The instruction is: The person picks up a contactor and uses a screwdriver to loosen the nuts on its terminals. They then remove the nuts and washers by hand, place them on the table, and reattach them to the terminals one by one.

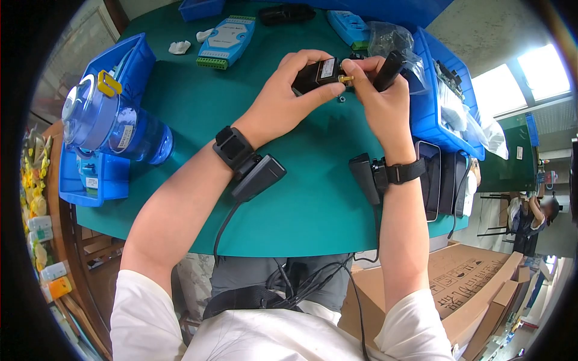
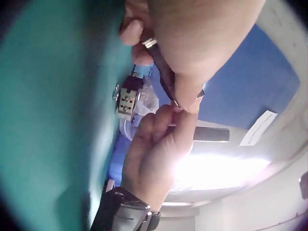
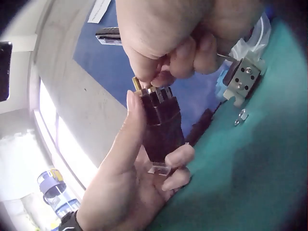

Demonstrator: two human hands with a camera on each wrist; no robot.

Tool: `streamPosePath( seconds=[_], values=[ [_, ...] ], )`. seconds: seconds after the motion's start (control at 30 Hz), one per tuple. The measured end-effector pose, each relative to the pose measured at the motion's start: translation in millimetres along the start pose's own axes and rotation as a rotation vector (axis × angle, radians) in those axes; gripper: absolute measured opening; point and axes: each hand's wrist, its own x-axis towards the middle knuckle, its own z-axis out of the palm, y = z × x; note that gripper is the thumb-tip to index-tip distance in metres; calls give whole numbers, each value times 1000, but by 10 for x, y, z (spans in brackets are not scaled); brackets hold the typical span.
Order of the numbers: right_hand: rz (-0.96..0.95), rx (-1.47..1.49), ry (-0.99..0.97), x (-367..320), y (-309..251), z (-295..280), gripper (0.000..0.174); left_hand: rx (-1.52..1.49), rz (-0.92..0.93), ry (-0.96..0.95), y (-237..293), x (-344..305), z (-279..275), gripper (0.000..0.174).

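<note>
In the head view my left hand [image 1: 283,90] grips a small black box [image 1: 316,75] with a white label and gold threaded connectors at one end. The right wrist view shows that box [image 3: 163,120] upright, thumb along its side. My right hand [image 1: 385,105] has its fingertips at the connector end [image 3: 153,90], pinching there; what they pinch is hidden. Across the same hand lies a black-handled tool [image 1: 390,69], its thin metal shaft [image 3: 226,57] showing past the fingers. Below, a nut [image 1: 341,99] and a black block with a metal face [image 3: 245,79] rest on the green table.
Blue bins with parts stand at the right [image 1: 445,114] and left [image 1: 123,66]. A blue water bottle [image 1: 129,129] is at the left. Blue-white modules [image 1: 227,41] lie at the back. A clear plastic bag [image 1: 391,42] overlaps the right bin. Cables [image 1: 313,280] hang over my lap.
</note>
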Motion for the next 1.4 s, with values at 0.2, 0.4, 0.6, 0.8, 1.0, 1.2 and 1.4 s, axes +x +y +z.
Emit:
streamPosePath(
  seconds=[0.2,0.4,0.6,0.8,1.0,1.2,1.4],
  values=[
    [-113,-65,37,-10,13,51,21,65,-21,-30,84,-17,-30,62],
    [-150,-119,17,-7,85,45,24,116,-31,-68,101,6,-29,58],
    [-132,-118,6,-14,74,24,23,-42,-263,-121,321,-32,-52,50],
    [-71,-113,-57,-15,33,-48,20,-1,-173,-188,258,-23,-35,40],
    [39,-30,-108,-1,15,-86,19,-71,-280,-212,243,-34,-43,35],
    [10,-70,-136,22,54,-131,23,-206,-305,-222,313,-20,-40,34],
    [-59,-389,-219,-19,-43,-188,28,-237,-274,-219,210,-19,-16,32]
  ],
)
